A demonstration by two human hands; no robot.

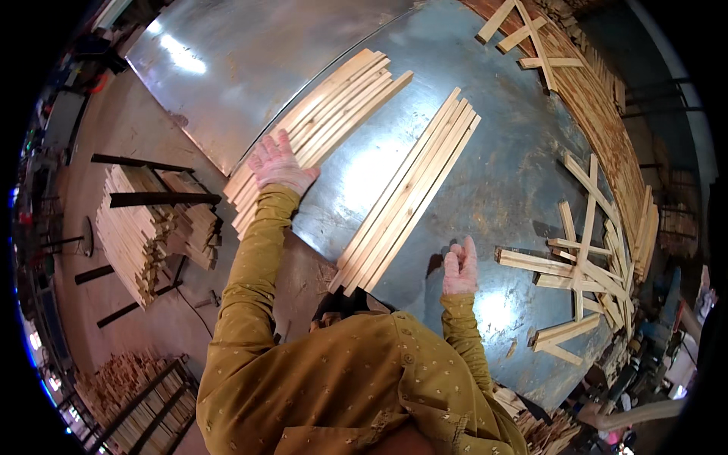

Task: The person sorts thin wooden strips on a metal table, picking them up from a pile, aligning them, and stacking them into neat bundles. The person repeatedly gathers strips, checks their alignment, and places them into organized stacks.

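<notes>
My left hand (279,163) lies flat with spread fingers on the near end of a row of long pale wooden slats (326,121) laid side by side on a grey metal table (493,174). A second row of slats (413,189) lies parallel to it, nearer the table's middle, untouched. My right hand (459,267) rests on the bare metal just right of that second row's near end, fingers together and holding nothing. Both arms wear mustard-yellow sleeves.
Loose crossed wood strips (588,254) lie scattered at the table's right, more at the far corner (527,38). A long bank of stacked slats (607,129) curves along the right edge. Left of the table, slat stacks sit on a dark rack (148,227); another pile (121,379) stands lower left.
</notes>
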